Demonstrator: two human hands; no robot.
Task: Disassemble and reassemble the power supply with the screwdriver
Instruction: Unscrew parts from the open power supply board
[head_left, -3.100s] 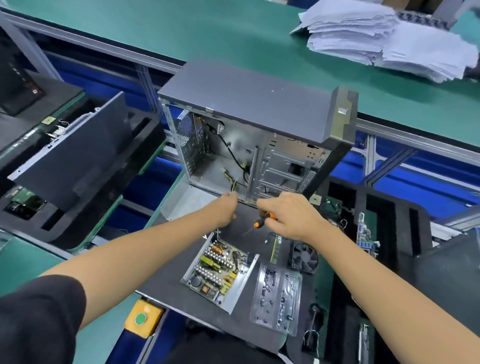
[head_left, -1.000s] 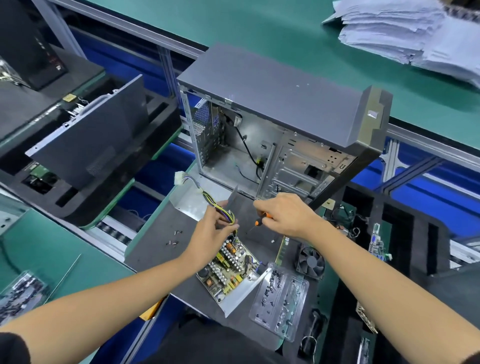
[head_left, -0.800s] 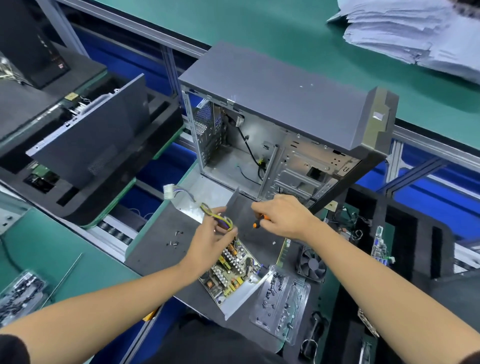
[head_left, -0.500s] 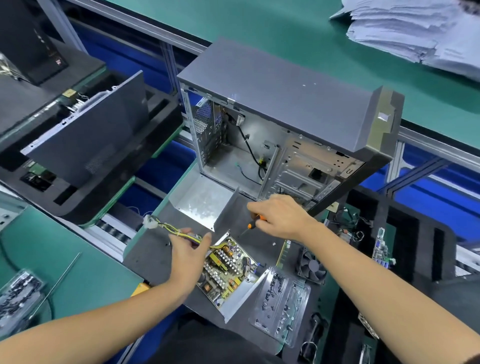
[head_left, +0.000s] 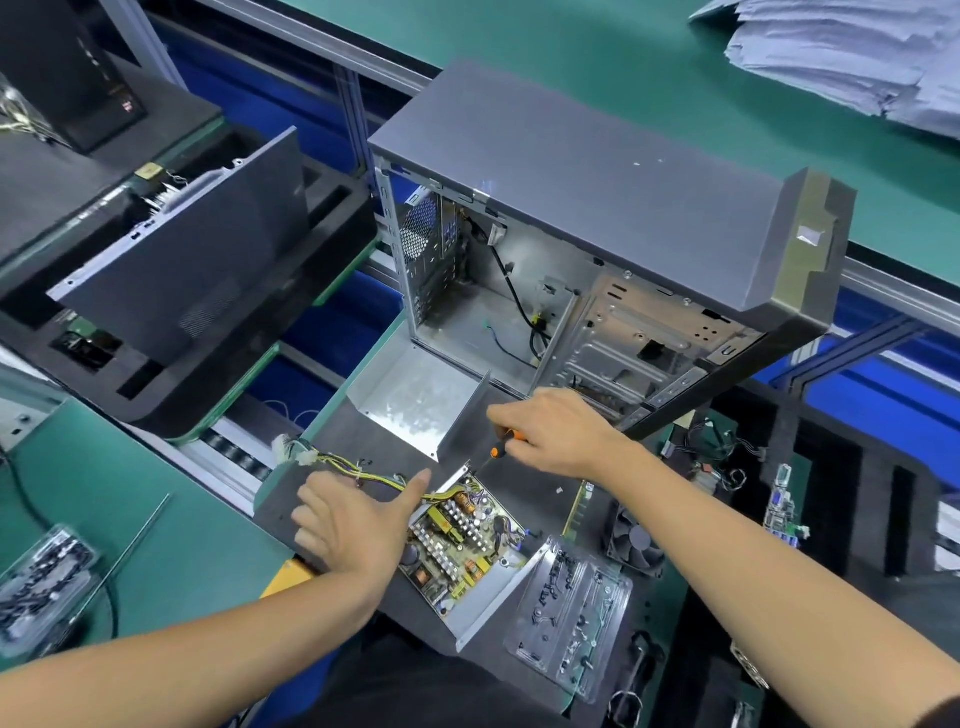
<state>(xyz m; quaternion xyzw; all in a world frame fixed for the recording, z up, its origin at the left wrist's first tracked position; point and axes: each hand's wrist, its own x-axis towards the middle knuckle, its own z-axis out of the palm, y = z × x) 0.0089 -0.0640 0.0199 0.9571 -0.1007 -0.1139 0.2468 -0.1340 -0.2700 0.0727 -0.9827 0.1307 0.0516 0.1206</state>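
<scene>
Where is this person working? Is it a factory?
Probably, yes: it looks like a computer assembly or repair line. An open computer case stands on green workbenches, an opened power supply lies below it, and the right hand holds a screwdriver.

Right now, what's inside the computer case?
The case holds only loose cables and an empty drive cage. Its top panel hides the upper interior.

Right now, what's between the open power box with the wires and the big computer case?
In the head view, a bent silver metal cover lies between the open power supply and the computer case.
</scene>
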